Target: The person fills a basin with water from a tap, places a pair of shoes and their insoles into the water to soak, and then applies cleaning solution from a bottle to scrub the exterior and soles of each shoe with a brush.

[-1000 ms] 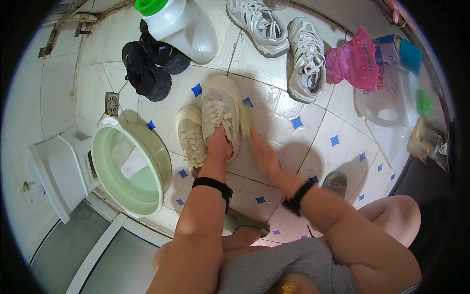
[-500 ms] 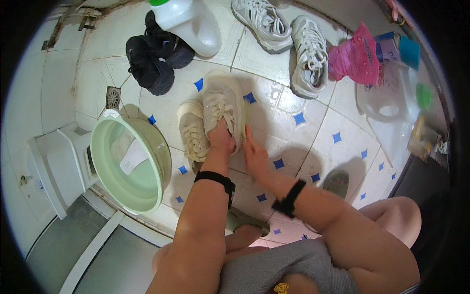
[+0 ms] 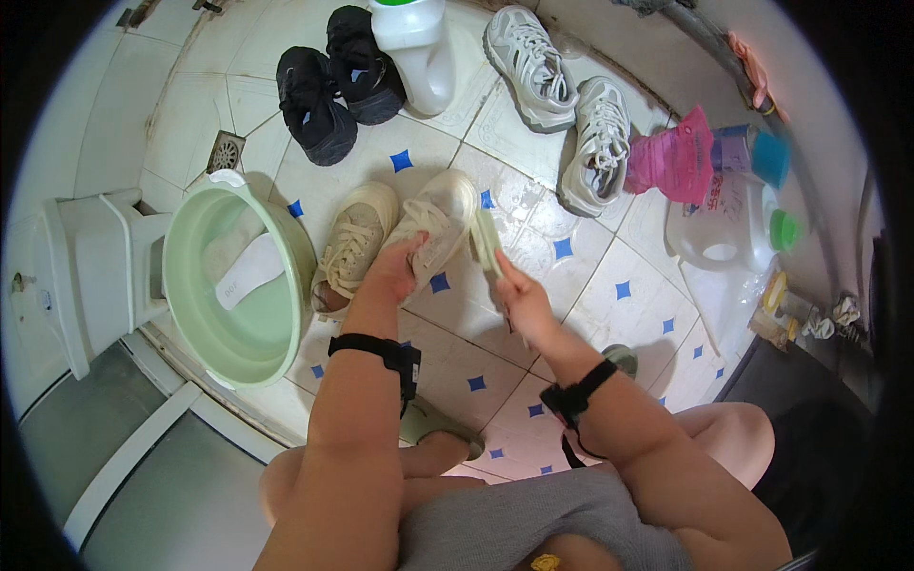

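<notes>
My left hand (image 3: 395,268) is closed on a cream lace-up sneaker (image 3: 449,211), its fingers at the shoe's opening. The toe points away from me, over the tiled floor. In my right hand (image 3: 524,303) is a pale green scrubbing brush (image 3: 486,238), held by its near end. The brush head stands close to the sneaker's right side; whether they touch I cannot tell. The matching cream sneaker (image 3: 360,226) rests to the left of the held one, beside the basin.
A light green basin (image 3: 307,249) with water and white insoles stands left. Beyond are black shoes (image 3: 314,109), a white bottle (image 3: 419,57) and grey-white sneakers (image 3: 600,143). A pink bag (image 3: 671,157) and a clear jug (image 3: 719,224) lie at the right. A floor drain (image 3: 227,152) is behind the basin.
The brush has come into plain sight, held out from the sneaker's right side, where my right hand was before. The held sneaker has tilted toward the right. The whole view has shifted slightly.
</notes>
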`<state>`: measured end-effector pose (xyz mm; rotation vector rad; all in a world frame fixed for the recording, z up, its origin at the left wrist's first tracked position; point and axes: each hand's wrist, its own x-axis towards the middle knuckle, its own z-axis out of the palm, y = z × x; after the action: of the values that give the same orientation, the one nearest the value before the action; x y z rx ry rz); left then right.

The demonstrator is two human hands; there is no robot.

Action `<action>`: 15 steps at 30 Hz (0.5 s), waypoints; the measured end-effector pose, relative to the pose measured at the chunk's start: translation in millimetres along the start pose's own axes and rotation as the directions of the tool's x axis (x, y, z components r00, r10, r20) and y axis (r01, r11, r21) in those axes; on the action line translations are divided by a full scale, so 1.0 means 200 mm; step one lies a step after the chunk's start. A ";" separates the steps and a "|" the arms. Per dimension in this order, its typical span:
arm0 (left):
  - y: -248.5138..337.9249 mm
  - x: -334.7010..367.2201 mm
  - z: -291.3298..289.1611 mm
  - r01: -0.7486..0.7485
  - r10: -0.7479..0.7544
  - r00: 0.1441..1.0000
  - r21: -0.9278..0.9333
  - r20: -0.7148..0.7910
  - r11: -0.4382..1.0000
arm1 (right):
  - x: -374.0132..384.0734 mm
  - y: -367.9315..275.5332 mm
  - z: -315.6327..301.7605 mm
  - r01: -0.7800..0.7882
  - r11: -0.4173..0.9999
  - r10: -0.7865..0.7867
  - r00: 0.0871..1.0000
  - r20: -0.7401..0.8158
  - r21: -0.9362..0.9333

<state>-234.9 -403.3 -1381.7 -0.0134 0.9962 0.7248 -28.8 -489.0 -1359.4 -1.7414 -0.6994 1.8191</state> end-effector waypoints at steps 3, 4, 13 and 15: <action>-0.01 0.06 0.09 -0.149 0.153 0.985 0.055 -0.079 0.987 | 0.18 -0.28 0.03 0.003 0.987 -0.006 1.000 -0.013 -0.161; -0.03 0.16 0.00 -0.175 0.301 0.912 0.399 -0.278 0.900 | 0.27 -0.38 0.07 0.089 0.939 -0.092 0.996 0.006 -0.331; -0.04 0.19 0.05 -0.140 0.291 0.889 0.394 -0.354 0.908 | 0.31 -0.23 0.01 0.419 0.690 -0.471 0.879 0.075 -0.590; -0.09 0.20 -0.04 -0.145 0.360 0.859 0.502 -0.364 0.853 | 0.25 -0.23 0.05 0.505 0.625 -0.556 0.823 0.115 -0.595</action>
<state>-217.4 -398.0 -1421.6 0.3962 1.6254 0.7301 -40.8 -421.5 -1365.1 -1.6778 -1.7114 1.1516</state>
